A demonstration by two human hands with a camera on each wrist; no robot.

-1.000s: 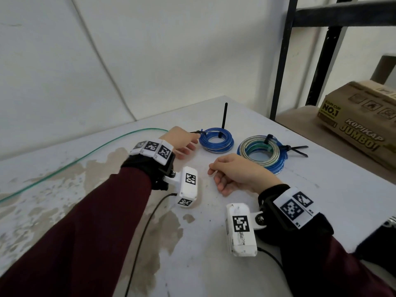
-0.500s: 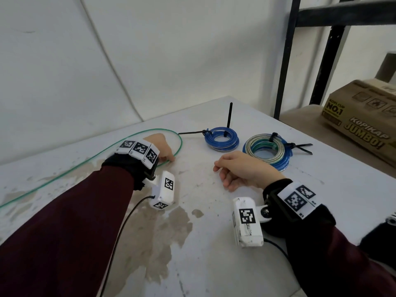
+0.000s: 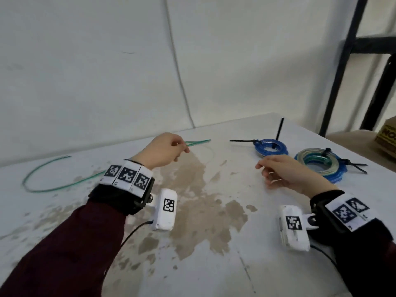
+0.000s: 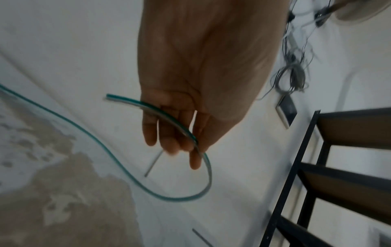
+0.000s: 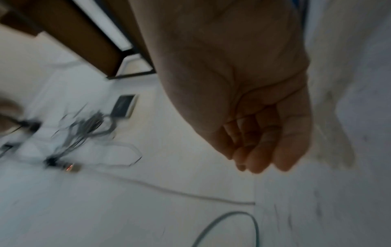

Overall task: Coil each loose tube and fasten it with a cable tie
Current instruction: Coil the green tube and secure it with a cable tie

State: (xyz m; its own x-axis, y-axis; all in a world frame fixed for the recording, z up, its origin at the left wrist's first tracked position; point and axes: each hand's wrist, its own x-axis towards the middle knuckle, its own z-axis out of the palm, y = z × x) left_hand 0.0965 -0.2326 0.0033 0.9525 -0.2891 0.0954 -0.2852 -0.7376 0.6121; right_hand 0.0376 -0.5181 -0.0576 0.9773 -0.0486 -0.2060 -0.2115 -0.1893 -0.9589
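A loose green tube [image 3: 53,188] lies in a long curve on the left of the white table [image 3: 214,264]. My left hand [image 3: 182,146] holds the tube near one end, a little above the table, and a short bend of it sticks out to the right. In the left wrist view the fingers [image 4: 169,133] curl round the green tube [image 4: 182,132], which loops down below them. My right hand [image 3: 264,174] hovers over the table with loosely curled fingers and holds nothing; the right wrist view shows the same hand [image 5: 251,160] empty. A blue coil [image 3: 270,146] and a clear-green-blue coil [image 3: 317,166] lie tied with black cable ties.
A black metal shelf frame [image 3: 342,61] stands at the right, with a cardboard box [image 3: 385,136] on its shelf. The white wall runs close behind the table. A brown worn patch [image 3: 199,211] covers the table's middle.
My left hand left the blue coil, moved left to the green tube, took hold near its end and lifted it. The right hand stayed nearly still. The head view turned left.
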